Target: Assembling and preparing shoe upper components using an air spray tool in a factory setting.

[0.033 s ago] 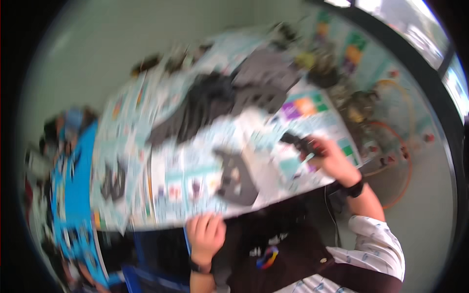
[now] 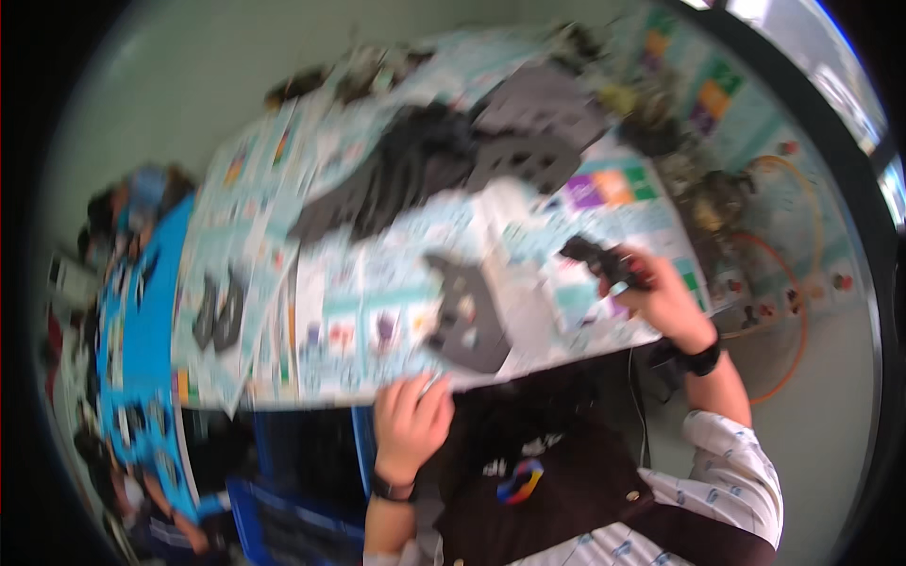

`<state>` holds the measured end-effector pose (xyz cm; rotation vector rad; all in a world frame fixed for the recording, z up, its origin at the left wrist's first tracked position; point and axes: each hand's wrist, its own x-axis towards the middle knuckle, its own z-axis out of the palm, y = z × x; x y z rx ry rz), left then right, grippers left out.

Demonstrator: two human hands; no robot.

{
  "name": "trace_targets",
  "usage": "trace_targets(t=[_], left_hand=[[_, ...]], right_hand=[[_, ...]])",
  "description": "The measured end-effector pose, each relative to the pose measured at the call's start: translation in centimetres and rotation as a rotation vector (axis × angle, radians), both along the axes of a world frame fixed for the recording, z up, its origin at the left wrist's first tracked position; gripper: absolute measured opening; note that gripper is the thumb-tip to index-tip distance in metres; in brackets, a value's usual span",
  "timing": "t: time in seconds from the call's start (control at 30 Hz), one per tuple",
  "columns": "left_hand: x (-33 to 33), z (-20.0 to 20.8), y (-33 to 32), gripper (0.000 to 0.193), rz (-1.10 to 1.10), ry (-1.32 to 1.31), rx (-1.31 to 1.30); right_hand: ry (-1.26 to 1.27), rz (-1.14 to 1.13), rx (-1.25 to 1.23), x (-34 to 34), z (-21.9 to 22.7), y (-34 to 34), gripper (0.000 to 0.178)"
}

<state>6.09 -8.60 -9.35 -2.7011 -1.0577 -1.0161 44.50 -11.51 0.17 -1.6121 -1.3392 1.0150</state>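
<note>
Above the right part of the paper-covered table (image 2: 330, 380), a black object (image 2: 595, 256) is being gripped by the right hand (image 2: 661, 297); the fingers are being closed around its near right end, while its other end is being pointed toward the far left. Its exact kind is being hidden by blur and by the hand. At the near edge, left of the right hand, the left hand (image 2: 412, 424) is being held with its fingers bent and close together; whether anything is being grasped by it cannot be told.

Just beyond the left hand, a flat grey piece (image 2: 486, 328) with cutouts is being supported by the printed sheets on the table. Farther back, a heap of dark strips (image 2: 415, 160) is being bordered on the right by grey perforated sheets (image 2: 538, 106). Toward the left side, two small dark pieces (image 2: 227, 316) are being held up side by side by the same table.

Beyond its left end, a bright blue surface (image 2: 151, 335) is being partly covered by dark pieces. Below the near edge, to the left, a blue bin (image 2: 247, 530) is being shown beside another person (image 2: 168, 528). On the far right, an orange hose (image 2: 807, 316) is being curved along the wall.
</note>
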Motion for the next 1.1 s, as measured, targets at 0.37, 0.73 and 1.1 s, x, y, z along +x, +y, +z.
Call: trace_targets(t=[0.37, 0.73, 1.1], left_hand=[[0.3, -1.2, 0.4, 0.031, -0.260, 0.118, 0.078], [12.1, -0.6, 4.6, 0.029, -0.583, -0.174, 0.090], [12.7, -0.4, 3.8, 0.021, -0.477, -0.259, 0.241]], right_hand=[[-0.543, -0.040, 0.199, -5.1, -8.2, 0.7, 0.033], [-0.840, -0.298, 0.561, -0.3, -17.6, 0.5, 0.035], [-0.824, -0.312, 0.518, -0.1, -17.7, 0.0, 0.042]])
